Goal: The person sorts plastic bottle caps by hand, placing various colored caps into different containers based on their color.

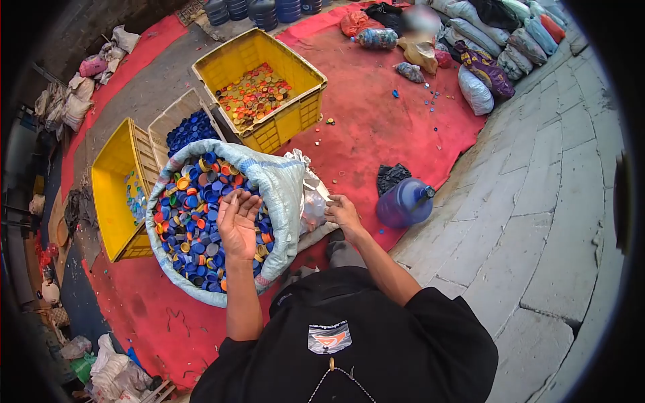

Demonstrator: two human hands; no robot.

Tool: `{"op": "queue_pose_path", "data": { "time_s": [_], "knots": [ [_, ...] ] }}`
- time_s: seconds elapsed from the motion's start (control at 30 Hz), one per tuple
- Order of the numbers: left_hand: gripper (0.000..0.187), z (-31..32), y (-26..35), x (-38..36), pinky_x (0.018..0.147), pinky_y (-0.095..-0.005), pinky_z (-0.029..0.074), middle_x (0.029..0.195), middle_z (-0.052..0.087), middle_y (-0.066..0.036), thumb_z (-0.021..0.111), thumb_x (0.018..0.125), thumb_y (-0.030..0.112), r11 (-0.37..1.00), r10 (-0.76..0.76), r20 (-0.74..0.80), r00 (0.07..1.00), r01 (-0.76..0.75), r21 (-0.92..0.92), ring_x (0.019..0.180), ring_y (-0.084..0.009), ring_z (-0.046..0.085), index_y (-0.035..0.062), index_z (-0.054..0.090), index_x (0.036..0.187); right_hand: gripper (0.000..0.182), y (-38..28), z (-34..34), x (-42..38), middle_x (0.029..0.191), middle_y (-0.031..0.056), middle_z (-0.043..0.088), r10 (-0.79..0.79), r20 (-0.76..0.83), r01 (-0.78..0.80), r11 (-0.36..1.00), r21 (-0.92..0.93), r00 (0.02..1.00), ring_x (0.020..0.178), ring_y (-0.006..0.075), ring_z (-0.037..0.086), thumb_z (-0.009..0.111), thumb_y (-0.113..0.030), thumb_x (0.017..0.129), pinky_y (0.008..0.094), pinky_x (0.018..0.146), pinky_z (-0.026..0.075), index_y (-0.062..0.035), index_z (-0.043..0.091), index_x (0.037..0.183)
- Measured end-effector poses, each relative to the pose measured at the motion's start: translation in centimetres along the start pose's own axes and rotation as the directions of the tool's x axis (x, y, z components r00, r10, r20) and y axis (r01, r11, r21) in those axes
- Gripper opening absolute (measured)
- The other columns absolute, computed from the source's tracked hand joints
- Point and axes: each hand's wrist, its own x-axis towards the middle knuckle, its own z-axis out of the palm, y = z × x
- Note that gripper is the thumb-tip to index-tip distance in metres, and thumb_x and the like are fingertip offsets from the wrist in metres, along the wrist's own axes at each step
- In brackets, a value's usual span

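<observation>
A large pale woven sack stands open in front of me, full of blue, orange, yellow and red bottle caps. Above the caps is my left hand, palm up with its fingers curled together; whether anything lies in them is too small to tell. To the right of the sack, my right hand has its fingers closed on the edge of a whitish bag that holds clear plastic pieces.
Yellow crates with caps stand beyond the sack and at its left, with a crate of blue caps between. A blue jug lies at the right near a block wall. Filled bags line the far right.
</observation>
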Motion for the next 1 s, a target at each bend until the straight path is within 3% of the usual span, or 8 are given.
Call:
{"op": "queue_pose_path", "data": {
  "time_s": [0.2,0.4,0.57,0.7,0.8,0.83,0.93,1.0],
  "knots": [
    [0.018,-5.9,3.0,-4.6,0.089,-0.0365,0.055,0.100,0.065,-0.011,0.053,0.097,0.012,0.999,-0.025,-0.035,0.999,0.025,0.022,0.092,-0.0217,0.066,0.0009,0.054,0.111,0.050,1.8,5.2,-5.0,0.125,0.0168,0.055,-0.043,-0.020,0.042,0.998,-0.042,0.999,0.099,0.0198,0.060,0.056,-0.007,0.086,0.0309,0.080,0.051,0.0028,0.044,0.133],
    [0.018,-10.0,5.9,-7.3,0.086,-0.0366,0.056,0.098,0.064,-0.011,0.055,0.096,0.011,0.998,-0.006,-0.041,0.999,0.008,0.064,0.089,-0.0209,0.066,0.0005,0.054,0.111,0.047,3.8,8.5,-8.1,0.125,0.0177,0.055,-0.128,-0.111,0.133,0.990,0.039,0.986,0.099,0.0190,0.061,0.057,-0.002,0.085,0.0298,0.080,0.052,0.0012,0.047,0.131],
    [0.016,-11.4,6.8,-8.3,0.078,-0.0316,0.055,0.097,0.062,-0.010,0.057,0.095,0.010,0.993,0.028,-0.111,0.993,-0.014,0.119,0.081,-0.0174,0.064,0.0020,0.054,0.109,0.042,3.5,9.6,-10.4,0.122,0.0177,0.058,-0.366,-0.163,0.344,0.927,-0.147,0.916,0.101,0.0198,0.061,0.056,0.000,0.086,0.0299,0.081,0.052,0.0023,0.049,0.127],
    [0.018,-11.9,6.1,-8.7,0.068,-0.0230,0.048,0.093,0.062,-0.005,0.063,0.092,0.012,0.919,0.105,-0.192,0.976,-0.022,0.393,0.072,-0.0066,0.056,0.0025,0.057,0.106,0.037,1.2,11.0,-11.9,0.114,0.0164,0.062,-0.516,-0.128,0.470,0.839,-0.272,0.847,0.101,0.0198,0.062,0.056,0.001,0.085,0.0309,0.080,0.052,0.0030,0.052,0.123],
    [0.020,-11.9,5.2,-9.0,0.065,-0.0221,0.046,0.090,0.061,-0.003,0.065,0.090,0.014,0.873,0.111,-0.220,0.969,0.010,0.487,0.071,-0.0053,0.054,0.0027,0.058,0.105,0.036,-0.3,11.4,-11.7,0.100,0.0140,0.064,-0.658,-0.048,0.558,0.673,-0.486,0.751,0.087,0.0202,0.061,0.056,0.003,0.081,0.0344,0.078,0.052,0.0029,0.057,0.117],
    [0.021,-11.5,5.0,-9.2,0.064,-0.0210,0.045,0.089,0.060,-0.002,0.066,0.089,0.015,0.862,0.141,-0.226,0.964,-0.007,0.507,0.071,-0.0053,0.053,0.0022,0.058,0.105,0.035,-0.8,11.8,-11.4,0.092,0.0125,0.065,-0.736,0.002,0.622,0.571,-0.535,0.677,0.084,0.0232,0.059,0.058,0.003,0.079,0.0365,0.076,0.048,0.0003,0.060,0.113],
    [0.023,-11.5,3.8,-9.4,0.066,-0.0212,0.045,0.091,0.061,-0.003,0.068,0.088,0.012,0.805,0.200,-0.250,0.947,-0.013,0.594,0.073,-0.0062,0.053,0.0005,0.058,0.105,0.035,-2.5,12.5,-10.5,0.092,0.0117,0.064,-0.796,0.215,0.705,0.332,-0.627,0.566,0.084,0.0264,0.057,0.060,0.002,0.077,0.0395,0.078,0.045,-0.0021,0.061,0.112],
    [0.023,-11.7,3.3,-9.6,0.067,-0.0210,0.045,0.091,0.061,-0.003,0.068,0.088,0.012,0.786,0.211,-0.272,0.939,0.003,0.618,0.072,-0.0061,0.053,-0.0005,0.059,0.104,0.036,-3.2,13.0,-10.0,0.090,0.0087,0.064,-0.790,0.299,0.718,0.240,-0.653,0.536,0.086,0.0277,0.055,0.062,0.000,0.074,0.0400,0.078,0.041,-0.0043,0.062,0.110]
  ]
}}
